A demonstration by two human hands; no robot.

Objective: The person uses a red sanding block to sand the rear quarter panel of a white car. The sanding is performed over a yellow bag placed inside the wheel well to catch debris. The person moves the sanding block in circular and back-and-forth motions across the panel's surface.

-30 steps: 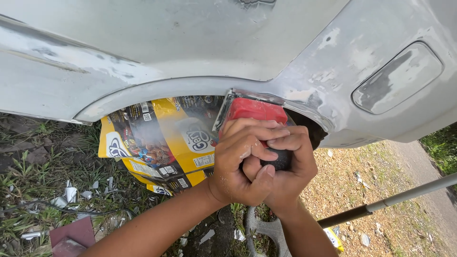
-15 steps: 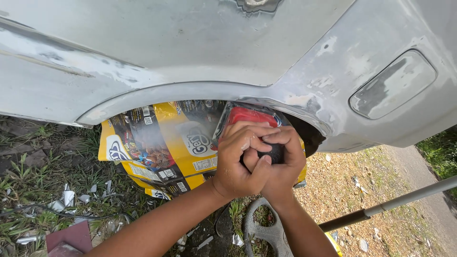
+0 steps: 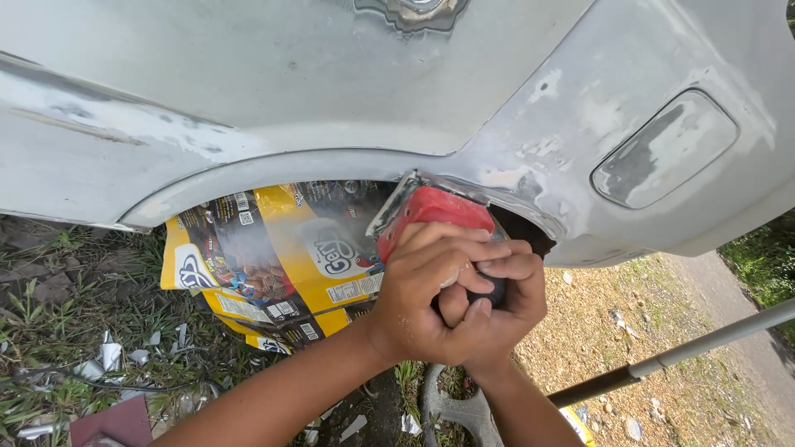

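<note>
Both my hands are clasped around a red hand sander (image 3: 432, 210) with a dark grip. Its pad presses against the edge of the wheel arch (image 3: 273, 165) of a grey-white primed car body (image 3: 331, 91). My left hand (image 3: 426, 285) wraps over the top of the grip, its arm coming in from the lower left. Beneath and to the right of it, my right hand (image 3: 507, 308) has its fingers folded over the same grip. A yellow and black printed sheet (image 3: 257, 257) covers the opening inside the arch, just left of the sander.
Patches of filler mark the panel, and there is a recessed oval (image 3: 662, 149) at right. A grey metal pole (image 3: 704, 348) crosses the gravel at lower right. Grass with paper scraps (image 3: 108, 356) lies at lower left, beside a reddish-brown sheet (image 3: 112, 422). A grey metal part (image 3: 455, 410) lies below my wrists.
My hands and the sander have shifted slightly down along the arch edge, with the same grip. Nothing else has moved.
</note>
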